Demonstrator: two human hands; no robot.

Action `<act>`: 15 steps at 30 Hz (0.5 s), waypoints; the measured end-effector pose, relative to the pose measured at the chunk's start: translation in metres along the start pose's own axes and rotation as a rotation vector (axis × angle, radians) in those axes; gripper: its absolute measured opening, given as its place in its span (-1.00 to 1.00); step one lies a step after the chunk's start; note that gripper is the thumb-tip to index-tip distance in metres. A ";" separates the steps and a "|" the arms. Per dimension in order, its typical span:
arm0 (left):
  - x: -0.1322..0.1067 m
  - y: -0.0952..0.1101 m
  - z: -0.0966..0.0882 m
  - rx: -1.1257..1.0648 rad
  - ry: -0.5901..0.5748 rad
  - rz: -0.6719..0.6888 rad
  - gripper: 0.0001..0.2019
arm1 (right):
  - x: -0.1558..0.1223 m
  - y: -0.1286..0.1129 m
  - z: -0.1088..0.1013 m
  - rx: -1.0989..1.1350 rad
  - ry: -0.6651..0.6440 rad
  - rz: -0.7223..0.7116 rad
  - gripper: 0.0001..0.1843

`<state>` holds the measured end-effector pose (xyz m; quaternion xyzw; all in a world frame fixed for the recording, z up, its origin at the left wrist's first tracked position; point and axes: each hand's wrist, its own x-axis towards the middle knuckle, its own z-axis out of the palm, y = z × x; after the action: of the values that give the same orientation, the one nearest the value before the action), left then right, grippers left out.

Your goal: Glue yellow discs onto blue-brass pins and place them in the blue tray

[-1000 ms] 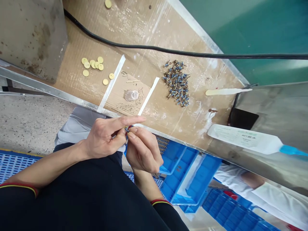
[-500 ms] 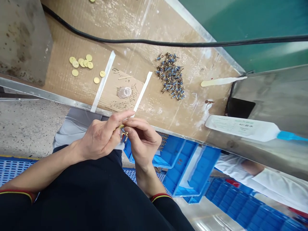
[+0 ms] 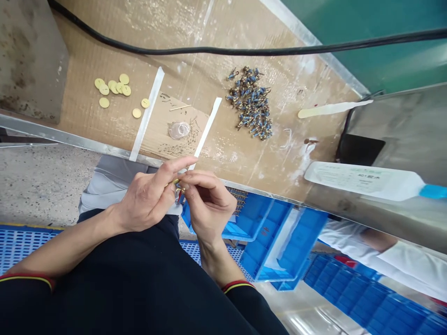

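Observation:
My left hand is closed in a pinch on a yellow disc, its index finger stretched along the top. Fingertip to fingertip with it, my right hand pinches a small brass-and-blue metal part, largely hidden by the fingers. Both hands meet just off the table's front edge. Beyond them on the cardboard lie a small clear plastic cup, a thin stick and scattered tiny dark pieces. A heap of similar blue-and-brass parts lies further right, and several loose yellow discs lie to the left.
A black cable crosses the table. To the right lie a white glue bottle with a blue cap and a pale pointed strip. Blue bins stand below the edge; a person's white sleeve shows at the right. A metal block stands left.
The view has shifted slightly. Both hands keep their pinch at nearly the same spot, and the brass-and-blue part between them shows less than before.

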<state>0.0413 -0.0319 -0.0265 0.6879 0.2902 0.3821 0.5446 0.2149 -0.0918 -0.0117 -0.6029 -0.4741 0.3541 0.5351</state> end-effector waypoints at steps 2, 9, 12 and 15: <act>0.000 0.000 -0.001 -0.037 -0.021 -0.049 -0.37 | 0.001 0.001 0.000 0.005 -0.001 0.015 -0.77; 0.022 0.010 -0.009 -0.715 -0.021 -0.749 -0.55 | 0.012 0.006 -0.002 0.021 -0.071 0.078 -0.79; 0.031 0.016 -0.012 -0.819 -0.030 -0.869 -0.52 | 0.014 0.007 -0.002 0.050 -0.109 0.090 -0.82; 0.034 0.021 -0.015 -0.850 -0.044 -0.907 -0.52 | 0.013 0.007 -0.001 0.126 -0.107 0.173 -0.85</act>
<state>0.0467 -0.0010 0.0023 0.2268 0.3647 0.1806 0.8849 0.2216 -0.0793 -0.0168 -0.5871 -0.4249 0.4598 0.5132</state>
